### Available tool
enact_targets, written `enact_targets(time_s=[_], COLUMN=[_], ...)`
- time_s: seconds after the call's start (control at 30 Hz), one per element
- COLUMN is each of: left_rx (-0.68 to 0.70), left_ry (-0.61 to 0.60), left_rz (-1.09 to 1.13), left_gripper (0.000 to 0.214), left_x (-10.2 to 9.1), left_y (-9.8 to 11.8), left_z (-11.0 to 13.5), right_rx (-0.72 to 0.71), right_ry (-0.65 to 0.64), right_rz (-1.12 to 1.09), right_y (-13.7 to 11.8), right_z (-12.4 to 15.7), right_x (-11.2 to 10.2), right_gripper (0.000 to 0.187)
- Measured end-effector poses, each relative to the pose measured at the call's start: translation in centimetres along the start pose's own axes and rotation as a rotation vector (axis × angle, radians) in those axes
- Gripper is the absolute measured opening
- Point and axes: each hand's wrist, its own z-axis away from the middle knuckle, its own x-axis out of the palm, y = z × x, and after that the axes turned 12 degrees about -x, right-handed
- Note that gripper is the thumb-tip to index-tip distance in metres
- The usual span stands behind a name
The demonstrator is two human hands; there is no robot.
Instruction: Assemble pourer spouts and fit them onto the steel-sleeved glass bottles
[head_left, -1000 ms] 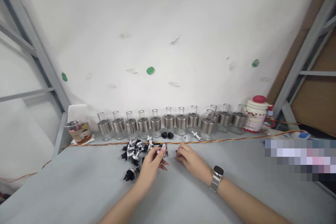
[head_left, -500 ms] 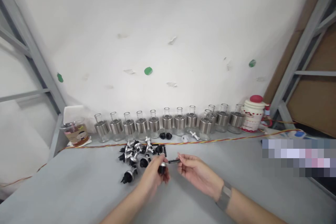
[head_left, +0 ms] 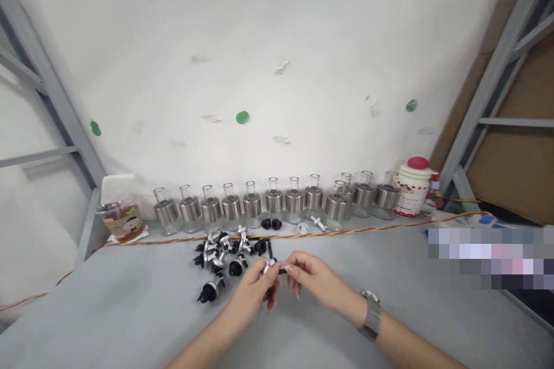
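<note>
Near the front middle of the table, my left hand (head_left: 255, 288) is closed on a silver-and-black bottle pourer (head_left: 269, 264), mostly covered by the fingers. My right hand (head_left: 310, 272) pinches a slim black piece (head_left: 282, 271) at the pourer's side; whether the two parts join is hidden by my fingertips. Left of my hands lies a loose pile of similar pourers (head_left: 220, 255), with one pourer (head_left: 209, 291) apart at the front. A black strip (head_left: 270, 249) lies just behind my left hand.
Glass bottles with metal sleeves (head_left: 273, 200) stand in a row along the wall. Before them are black caps (head_left: 276, 223), a clear disc (head_left: 302, 228) and a white fitting (head_left: 318, 223). A twisted cable (head_left: 359, 231) crosses the table. A drink cup (head_left: 125, 222) and a decorated jar (head_left: 412, 190) flank the row.
My right hand has moved left, bringing the black piece against the pourer in my left hand. The gap between my hands has narrowed, and the left hand has turned slightly.
</note>
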Motion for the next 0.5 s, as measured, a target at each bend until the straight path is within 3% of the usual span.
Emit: enact_targets(time_s=[0.13,0.23,0.37,0.5], left_rx=[0.139,0.120,0.173,0.239], left_ry=[0.105,0.077,-0.001,-0.010], left_rz=[-0.335,-0.538,-0.628,-0.684], left_gripper=[0.029,0.030,0.027,0.027], left_x=[-0.1,0.1,0.5,0.8], left_y=[0.9,1.5,2.0,2.3], left_z=[1.7,3.1,3.9,4.0], right_rx=[-0.032,0.008,0.038,0.045], right_ry=[-0.023,-0.085,-0.098,-0.123], right_rz=[-0.014,-0.181,-0.315,-0.290], right_y=[-1.4,-2.1,-1.9,-1.6], right_z=[0.2,0.5,0.7,0.7], right_x=[-0.3,-0.5,-0.4,-0.4], right_gripper=[0.034,0.032,0.029,0.029])
